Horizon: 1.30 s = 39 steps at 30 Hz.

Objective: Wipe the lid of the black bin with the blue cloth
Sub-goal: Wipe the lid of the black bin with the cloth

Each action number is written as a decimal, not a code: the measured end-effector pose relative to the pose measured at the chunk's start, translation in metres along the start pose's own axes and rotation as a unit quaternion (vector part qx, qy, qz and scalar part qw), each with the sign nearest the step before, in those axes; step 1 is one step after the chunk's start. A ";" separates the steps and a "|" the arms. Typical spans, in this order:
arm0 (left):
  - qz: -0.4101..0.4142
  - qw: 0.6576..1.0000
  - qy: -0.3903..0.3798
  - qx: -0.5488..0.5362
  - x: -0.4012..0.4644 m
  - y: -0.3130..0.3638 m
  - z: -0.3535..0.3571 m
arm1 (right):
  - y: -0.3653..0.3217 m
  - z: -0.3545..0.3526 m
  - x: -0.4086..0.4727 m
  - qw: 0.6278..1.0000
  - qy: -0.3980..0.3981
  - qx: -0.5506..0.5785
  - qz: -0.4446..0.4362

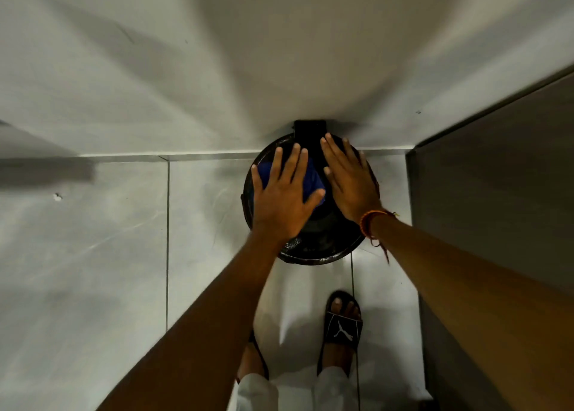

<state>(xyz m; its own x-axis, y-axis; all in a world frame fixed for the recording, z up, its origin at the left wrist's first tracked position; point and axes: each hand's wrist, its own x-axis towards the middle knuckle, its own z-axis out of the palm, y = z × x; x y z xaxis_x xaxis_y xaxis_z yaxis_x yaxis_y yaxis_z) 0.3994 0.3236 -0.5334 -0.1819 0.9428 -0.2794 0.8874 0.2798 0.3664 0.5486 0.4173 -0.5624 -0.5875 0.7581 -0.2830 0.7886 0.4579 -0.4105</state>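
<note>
The round lid of the black bin (313, 242) lies straight below me, against the white wall, with a black hinge block (310, 131) at its far edge. The blue cloth (312, 182) lies flat on the lid's left half. My left hand (284, 199) presses on the cloth with fingers spread, palm down. Laid flat on the lid's right half, my right hand (351, 180) touches the bare lid beside the cloth and holds nothing; an orange thread band circles its wrist. Dusty white smears show on the lid's near rim.
The bin stands on pale grey floor tiles (93, 270) at the foot of a white wall (248, 53). A dark door or panel (497, 177) rises close on the right. My feet in black slides (343, 326) stand just behind the bin.
</note>
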 end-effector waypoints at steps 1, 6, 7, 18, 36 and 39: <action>-0.019 0.999 -0.011 0.027 0.003 0.007 0.010 | -0.001 0.004 0.000 1.000 0.012 -0.013 0.009; -0.005 0.997 0.061 0.045 -0.030 -0.003 0.047 | -0.004 0.013 -0.002 0.997 0.070 -0.033 0.025; 0.018 0.997 0.069 0.039 -0.046 -0.007 0.053 | -0.004 0.015 -0.002 0.996 0.078 -0.036 0.027; -0.129 0.983 0.083 -0.101 0.000 -0.024 0.028 | -0.005 0.017 -0.003 0.995 0.082 -0.045 0.027; -0.072 0.991 0.109 0.029 -0.090 0.062 0.114 | -0.006 0.018 0.000 0.993 0.074 -0.080 0.037; -0.066 0.991 0.113 0.035 -0.091 0.066 0.113 | -0.005 0.017 0.000 0.994 0.064 -0.078 0.034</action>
<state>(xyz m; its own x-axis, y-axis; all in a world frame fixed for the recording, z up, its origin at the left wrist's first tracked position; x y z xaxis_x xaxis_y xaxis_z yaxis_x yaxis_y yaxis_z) 0.5228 0.2362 -0.5841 -0.3821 0.9172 -0.1131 0.8751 0.3984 0.2747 0.5411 0.4067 -0.5753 -0.5122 0.8381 -0.1880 0.8499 0.4630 -0.2516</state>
